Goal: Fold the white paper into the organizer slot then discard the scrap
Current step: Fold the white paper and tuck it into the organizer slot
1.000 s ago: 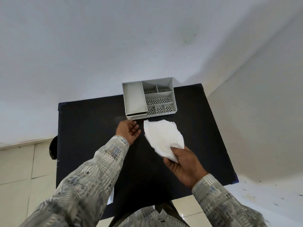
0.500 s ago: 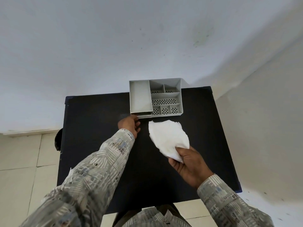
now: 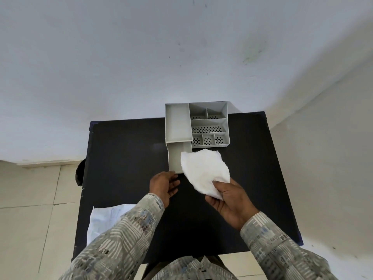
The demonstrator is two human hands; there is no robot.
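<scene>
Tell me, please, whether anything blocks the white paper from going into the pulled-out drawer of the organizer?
Nothing visible does. The drawer is pulled out and looks empty, the white paper in the right hand already overlaps its right edge, and the left hand sits at the drawer's front end.

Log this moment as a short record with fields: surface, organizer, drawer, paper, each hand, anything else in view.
surface: black table
organizer: grey organizer at the table's far edge, compartments look empty
drawer: drawer pulled out toward the person, nothing visible in the part that shows
paper: white paper, crumpled, held over the drawer's right side
left hand: left hand at the drawer's front edge, holding nothing
right hand: right hand gripping the paper's near corner
other: white bag beside the table's left edge
</scene>
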